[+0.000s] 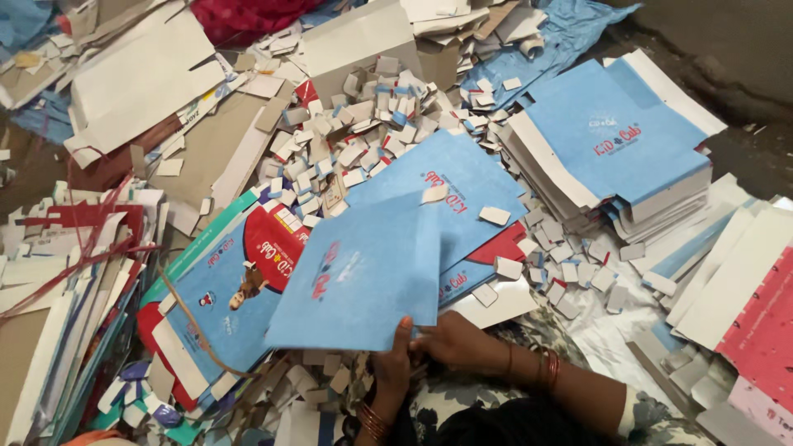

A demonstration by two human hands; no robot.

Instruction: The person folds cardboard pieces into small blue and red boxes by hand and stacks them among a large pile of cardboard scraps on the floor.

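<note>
Blue card sheet [355, 277] at lower centre, pinched along its bottom edge by left hand [395, 359] and right hand [454, 340], card offcuts [363, 136] heaped above.

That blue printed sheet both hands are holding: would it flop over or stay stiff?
The blue sheet probably stays fairly stiff: gripped only at its bottom edge by the left hand and right hand, it stands nearly flat. It looks thin, so likely light, and would probably crease if bent.
</note>
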